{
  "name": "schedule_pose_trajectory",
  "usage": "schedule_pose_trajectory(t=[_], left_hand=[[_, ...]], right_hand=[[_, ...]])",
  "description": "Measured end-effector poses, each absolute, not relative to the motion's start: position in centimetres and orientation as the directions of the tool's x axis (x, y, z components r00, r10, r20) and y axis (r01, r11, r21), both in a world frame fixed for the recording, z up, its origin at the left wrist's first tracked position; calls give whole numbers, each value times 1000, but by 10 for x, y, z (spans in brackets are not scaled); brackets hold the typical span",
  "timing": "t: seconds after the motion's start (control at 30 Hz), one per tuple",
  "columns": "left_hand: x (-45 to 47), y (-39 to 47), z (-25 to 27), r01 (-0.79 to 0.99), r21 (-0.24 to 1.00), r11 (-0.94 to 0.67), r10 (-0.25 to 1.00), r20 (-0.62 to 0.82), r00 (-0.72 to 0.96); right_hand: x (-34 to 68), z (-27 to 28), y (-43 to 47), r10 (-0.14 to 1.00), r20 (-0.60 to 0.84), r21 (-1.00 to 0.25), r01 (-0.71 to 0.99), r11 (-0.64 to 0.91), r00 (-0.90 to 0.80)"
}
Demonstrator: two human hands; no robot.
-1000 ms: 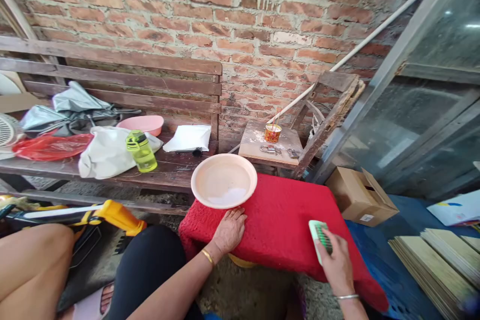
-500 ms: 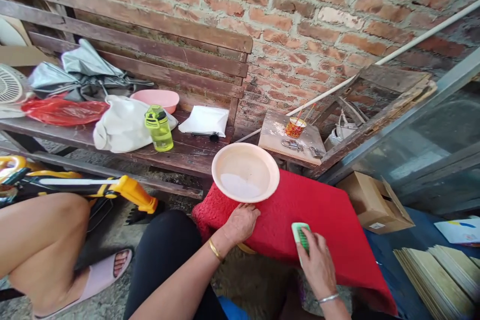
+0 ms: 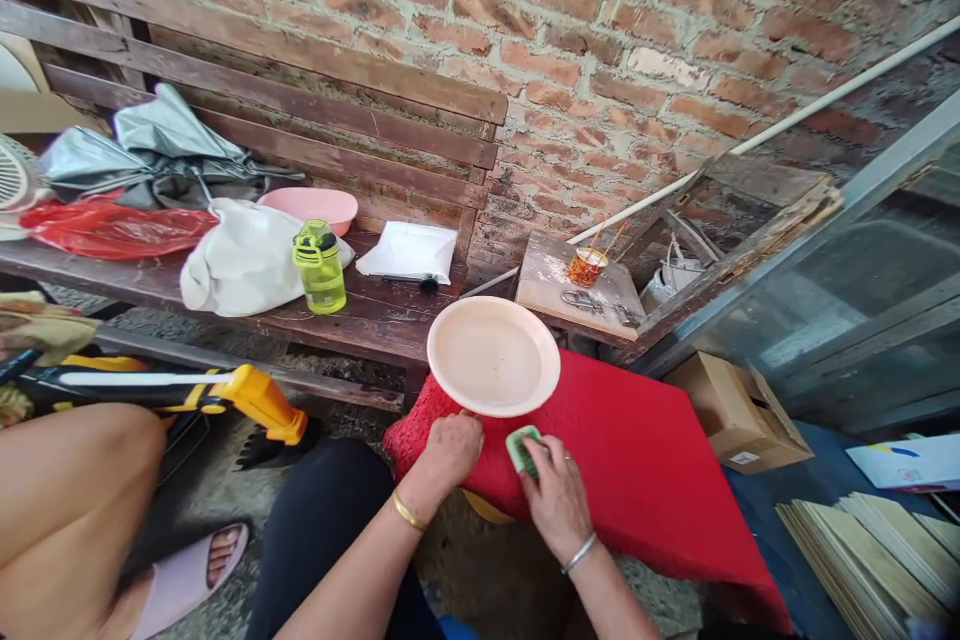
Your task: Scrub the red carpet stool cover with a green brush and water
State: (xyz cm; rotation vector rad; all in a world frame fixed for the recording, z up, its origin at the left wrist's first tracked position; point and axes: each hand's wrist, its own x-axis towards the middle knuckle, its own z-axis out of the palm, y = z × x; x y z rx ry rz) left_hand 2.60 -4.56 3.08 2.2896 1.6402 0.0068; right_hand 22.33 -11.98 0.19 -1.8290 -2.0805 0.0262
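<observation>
A green scrubbing brush (image 3: pixel 523 450) is in my right hand (image 3: pixel 556 500), its bristles showing on the side towards my fingers. My right hand is over the near part of a red cloth (image 3: pixel 630 450) that covers a small table. Close to the basin's near rim, my left hand (image 3: pixel 452 448) is bent over the cloth and presses or grips it; the fingertips are partly hidden. A pale pink basin (image 3: pixel 495 357) stands on the cloth's far left part, with what looks like water and a few specks in it.
Behind on the left, a wooden bench (image 3: pixel 375 320) bears a green water bottle (image 3: pixel 321 270), a white bag (image 3: pixel 244 260) and a pink tub (image 3: pixel 319 208). A yellow toy digger (image 3: pixel 262 400) and a person's bare leg (image 3: pixel 75 490) are at left. A cardboard box (image 3: pixel 739 415) stands right.
My right hand has moved left with the brush, closer to my left hand. My left hand has shifted slightly left and down, its fingers more bent. At far left, a gloved hand has come into view.
</observation>
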Motion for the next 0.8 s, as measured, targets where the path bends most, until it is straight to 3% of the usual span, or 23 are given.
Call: schedule_pose_trajectory(t=[0.13,0.23,0.3,0.43,0.53,0.63,0.8], left_hand=[[28,-44,31,915,277,-293,917,-190,352],[32,-44,34,914,270,-304,915,-185,359],[37,-45,37,900,276,-337,898,-192,395],[50,-49,39,843,295,-449,850,-150,505],[54,-50,31,823,274,-498,838,-92,538],[54,-48,22,821,278,-499,838,-85,539],[55,-46,22,835,274,-477,843,-124,523]], right_hand=[[334,-1,-135,946,230,-163,967,-196,230],[387,2,-150,857,206,-86,881,-466,473],[381,4,-155,850,236,-148,882,-447,470],[294,1,-151,941,302,-368,929,-30,150],[245,-5,-144,952,305,-338,932,133,-25],[265,-9,-144,945,325,-313,946,84,24],[389,-10,-169,855,321,-325,895,-305,407]])
